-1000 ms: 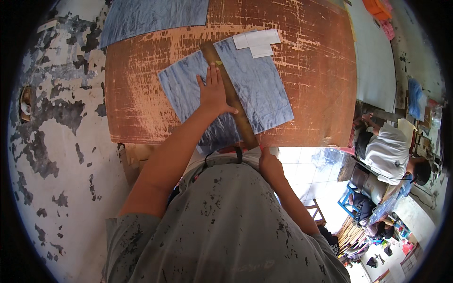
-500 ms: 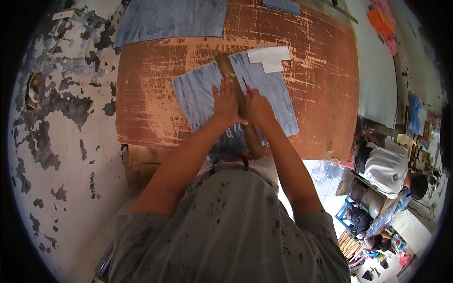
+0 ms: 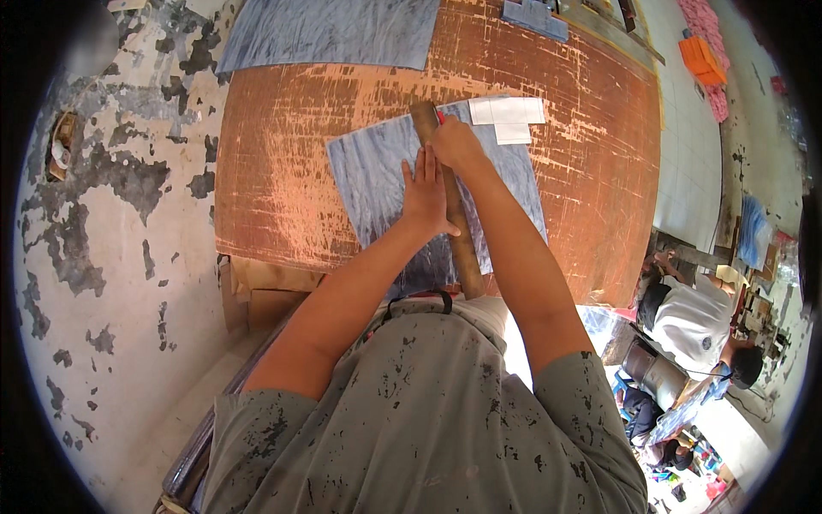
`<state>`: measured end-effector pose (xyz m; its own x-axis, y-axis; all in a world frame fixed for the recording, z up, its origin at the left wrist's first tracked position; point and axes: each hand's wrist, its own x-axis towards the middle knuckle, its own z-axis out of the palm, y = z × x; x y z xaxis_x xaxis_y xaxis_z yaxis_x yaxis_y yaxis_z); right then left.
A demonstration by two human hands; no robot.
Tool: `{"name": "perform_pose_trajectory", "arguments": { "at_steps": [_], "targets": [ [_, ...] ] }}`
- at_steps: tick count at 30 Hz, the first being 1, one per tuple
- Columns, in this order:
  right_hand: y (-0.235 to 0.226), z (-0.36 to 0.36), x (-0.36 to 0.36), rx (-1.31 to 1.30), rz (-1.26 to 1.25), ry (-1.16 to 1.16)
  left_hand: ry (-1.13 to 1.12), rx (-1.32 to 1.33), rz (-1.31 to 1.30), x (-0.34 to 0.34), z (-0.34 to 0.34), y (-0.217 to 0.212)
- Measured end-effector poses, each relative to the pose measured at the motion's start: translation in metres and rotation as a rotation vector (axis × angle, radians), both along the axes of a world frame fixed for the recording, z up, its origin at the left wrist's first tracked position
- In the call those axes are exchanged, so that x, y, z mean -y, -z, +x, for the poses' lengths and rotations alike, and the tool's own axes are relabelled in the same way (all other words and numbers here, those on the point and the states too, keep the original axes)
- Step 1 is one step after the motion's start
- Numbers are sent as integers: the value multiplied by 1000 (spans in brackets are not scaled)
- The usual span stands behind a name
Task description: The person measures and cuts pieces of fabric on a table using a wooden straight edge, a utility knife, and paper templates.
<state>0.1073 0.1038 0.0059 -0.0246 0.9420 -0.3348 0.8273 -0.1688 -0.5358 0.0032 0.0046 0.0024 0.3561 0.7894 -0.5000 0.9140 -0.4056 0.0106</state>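
The right hand (image 3: 455, 144) is closed around a small red-tipped tool (image 3: 440, 117), most of it hidden, held at the far end of the wooden straightedge (image 3: 452, 214). The left hand (image 3: 425, 190) lies open and flat, fingers together, pressing that straightedge onto the blue-grey sheet (image 3: 381, 184) it crosses lengthwise. Two white paper slips (image 3: 510, 116) rest just right of the straightedge's far end. A larger blue-grey sheet (image 3: 330, 32) lies beyond, on the worn orange table (image 3: 582, 171).
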Motion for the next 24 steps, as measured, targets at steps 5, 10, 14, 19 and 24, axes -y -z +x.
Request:
{"name": "perform_pose_trajectory", "arguments": {
  "at_steps": [5, 10, 14, 19, 24],
  "targets": [
    [-10, 7, 30, 24, -34, 10, -6, 54, 39, 0, 0, -9],
    [4, 36, 135, 58, -198, 85, -36, 63, 42, 0, 2, -9],
    [-11, 47, 212, 84, -147, -63, -57, 89, 4, -1, 0, -14],
    [-47, 67, 289, 111, -318, -93, -53, 73, 22, -2, 0, -9],
    [-46, 70, 338, 35, -495, 253, -43, 51, 8, -2, 1, -12]
  ]
}}
